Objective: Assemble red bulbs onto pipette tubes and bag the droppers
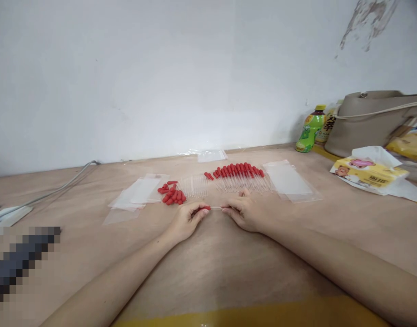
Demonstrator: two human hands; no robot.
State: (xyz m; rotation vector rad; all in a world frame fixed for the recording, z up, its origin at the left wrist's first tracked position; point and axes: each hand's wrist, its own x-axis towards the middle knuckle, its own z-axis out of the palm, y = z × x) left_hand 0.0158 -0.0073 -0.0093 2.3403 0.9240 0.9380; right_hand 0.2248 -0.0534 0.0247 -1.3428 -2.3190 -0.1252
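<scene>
Between my two hands a thin clear tube (215, 208) lies level, with a red rubber bulb (207, 207) at its left end. My left hand (190, 219) pinches the bulb. The fingers of my right hand (244, 211) close on the tube's other end. Beyond my left hand lies a pile of loose red bulbs (174, 194), beside a row of bare clear tubes (195, 186). Past my right hand several tubes with red bulbs fitted (240, 175) lie side by side, bulbs toward the wall.
Clear plastic bags lie at left (140, 193), right (288, 180) and by the wall (211, 156). A green bottle (310, 129), a grey bag (365, 120) and a yellow tissue pack (368, 172) stand at the right. A grey cable (70, 181) crosses the left side.
</scene>
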